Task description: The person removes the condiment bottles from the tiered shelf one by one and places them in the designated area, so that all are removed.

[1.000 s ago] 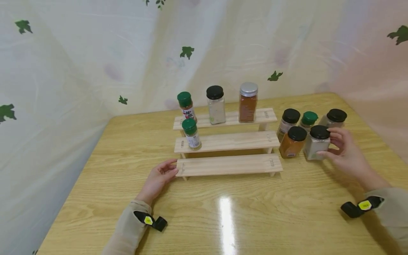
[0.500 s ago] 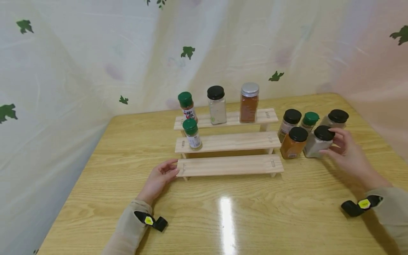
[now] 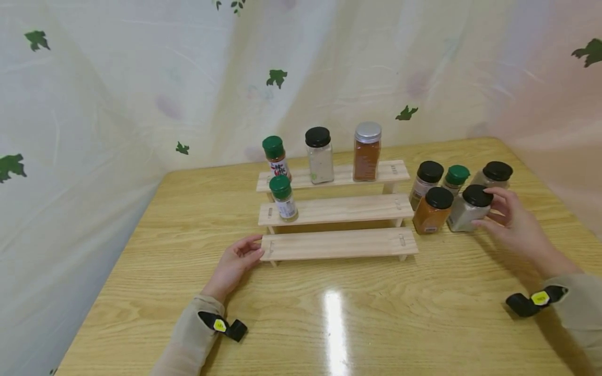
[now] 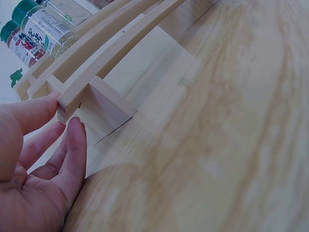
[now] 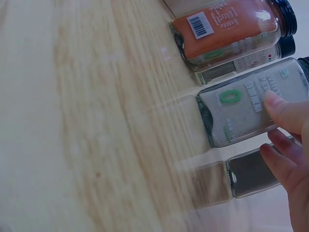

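Observation:
A three-step wooden rack (image 3: 338, 243) stands in the middle of the table. My left hand (image 3: 235, 262) pinches the left end of its lowest shelf, thumb (image 4: 41, 111) against the shelf's edge in the left wrist view. To the right of the rack my right hand (image 3: 516, 230) grips a square spice jar (image 3: 466, 215) of pale grey powder with a black lid. Thumb and fingers lie on its right side, and the jar leans slightly with its lid to the right. Close on its left is a black-lidded jar of orange powder (image 3: 431, 213).
Behind these are a black-lidded jar (image 3: 422, 190), a green-capped one (image 3: 455, 178) and another black-lidded jar (image 3: 496, 175). The top shelf bears a green-capped bottle (image 3: 277, 159), a white-powder jar (image 3: 321, 162) and a silver-lidded jar (image 3: 366, 156). Another green-capped bottle (image 3: 284, 201) stands on the middle shelf.
The jar of pale powder in my right hand has gone from upright to slightly tilted, its lid shifting right. My left hand stays at the rack's end.

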The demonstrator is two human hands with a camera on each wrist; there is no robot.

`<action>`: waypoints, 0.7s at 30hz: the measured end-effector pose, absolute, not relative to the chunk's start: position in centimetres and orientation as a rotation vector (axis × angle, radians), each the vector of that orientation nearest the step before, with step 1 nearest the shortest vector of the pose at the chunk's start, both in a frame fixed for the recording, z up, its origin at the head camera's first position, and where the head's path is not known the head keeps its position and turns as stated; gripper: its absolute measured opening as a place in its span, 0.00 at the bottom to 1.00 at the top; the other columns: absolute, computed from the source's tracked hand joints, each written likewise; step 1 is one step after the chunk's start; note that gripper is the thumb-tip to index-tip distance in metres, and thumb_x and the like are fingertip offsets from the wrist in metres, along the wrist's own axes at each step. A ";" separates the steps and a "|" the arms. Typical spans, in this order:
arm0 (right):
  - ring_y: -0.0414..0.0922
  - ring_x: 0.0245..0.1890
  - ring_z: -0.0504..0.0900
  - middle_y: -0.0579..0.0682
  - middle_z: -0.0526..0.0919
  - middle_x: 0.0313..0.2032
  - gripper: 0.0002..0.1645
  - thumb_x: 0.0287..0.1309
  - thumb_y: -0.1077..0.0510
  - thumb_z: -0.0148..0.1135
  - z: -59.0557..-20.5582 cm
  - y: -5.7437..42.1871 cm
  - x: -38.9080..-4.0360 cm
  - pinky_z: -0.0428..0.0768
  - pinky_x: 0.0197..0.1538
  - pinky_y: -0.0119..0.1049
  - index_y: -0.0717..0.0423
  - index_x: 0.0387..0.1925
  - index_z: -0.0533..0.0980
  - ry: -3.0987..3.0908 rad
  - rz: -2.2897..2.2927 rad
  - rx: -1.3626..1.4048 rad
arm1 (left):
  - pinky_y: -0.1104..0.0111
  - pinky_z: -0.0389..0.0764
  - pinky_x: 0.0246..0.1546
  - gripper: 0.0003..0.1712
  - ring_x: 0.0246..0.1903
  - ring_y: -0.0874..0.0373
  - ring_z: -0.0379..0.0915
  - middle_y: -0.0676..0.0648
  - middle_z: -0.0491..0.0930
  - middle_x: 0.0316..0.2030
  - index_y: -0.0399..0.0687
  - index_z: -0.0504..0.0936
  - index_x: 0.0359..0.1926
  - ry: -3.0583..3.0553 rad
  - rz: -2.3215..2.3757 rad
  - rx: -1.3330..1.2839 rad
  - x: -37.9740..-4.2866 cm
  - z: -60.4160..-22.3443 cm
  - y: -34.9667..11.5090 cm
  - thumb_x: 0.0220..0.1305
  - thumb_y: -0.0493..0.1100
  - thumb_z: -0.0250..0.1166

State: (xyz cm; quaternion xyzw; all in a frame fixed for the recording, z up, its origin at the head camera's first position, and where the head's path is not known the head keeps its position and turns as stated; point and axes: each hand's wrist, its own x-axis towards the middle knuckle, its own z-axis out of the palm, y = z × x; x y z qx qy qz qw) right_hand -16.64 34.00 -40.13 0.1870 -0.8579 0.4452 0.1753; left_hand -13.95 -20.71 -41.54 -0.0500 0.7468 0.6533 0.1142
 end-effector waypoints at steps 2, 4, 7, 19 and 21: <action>0.16 0.47 0.68 0.25 0.66 0.49 0.47 0.42 0.86 0.60 -39.8 34.0 -16.6 0.66 0.47 0.07 0.64 0.64 0.55 -2.420 1.296 0.529 | 0.78 0.78 0.39 0.26 0.36 0.68 0.72 0.50 0.73 0.40 0.33 0.66 0.64 2.188 1.918 -0.148 -13.9 -41.5 -20.7 0.65 0.31 0.57; 0.18 0.46 0.68 0.27 0.66 0.49 0.48 0.42 0.85 0.60 -39.4 34.0 -16.5 0.66 0.47 0.08 0.62 0.64 0.54 -2.417 1.320 0.518 | 0.77 0.78 0.39 0.26 0.36 0.68 0.72 0.50 0.73 0.40 0.33 0.66 0.64 2.187 1.918 -0.148 -13.9 -41.5 -20.7 0.65 0.31 0.57; 0.20 0.45 0.70 0.29 0.66 0.48 0.48 0.44 0.84 0.60 -38.8 34.2 -16.1 0.67 0.47 0.08 0.58 0.65 0.54 -2.409 1.347 0.480 | 0.77 0.78 0.39 0.26 0.36 0.68 0.72 0.50 0.73 0.40 0.33 0.66 0.64 2.191 1.917 -0.146 -13.9 -41.4 -20.7 0.65 0.32 0.58; 0.21 0.47 0.69 0.27 0.69 0.48 0.45 0.47 0.81 0.61 -35.7 33.1 -14.8 0.66 0.47 0.08 0.64 0.65 0.55 -2.359 1.209 0.424 | 0.76 0.79 0.40 0.26 0.37 0.66 0.72 0.49 0.74 0.41 0.37 0.68 0.63 2.206 1.890 -0.178 -13.9 -41.4 -20.7 0.65 0.33 0.58; 0.22 0.47 0.70 0.27 0.70 0.48 0.44 0.46 0.81 0.62 -35.2 32.8 -14.6 0.66 0.47 0.09 0.66 0.64 0.55 -2.339 1.204 0.444 | 0.76 0.79 0.40 0.26 0.37 0.66 0.72 0.49 0.73 0.42 0.37 0.68 0.64 2.209 1.878 -0.181 -13.9 -41.4 -20.7 0.65 0.33 0.58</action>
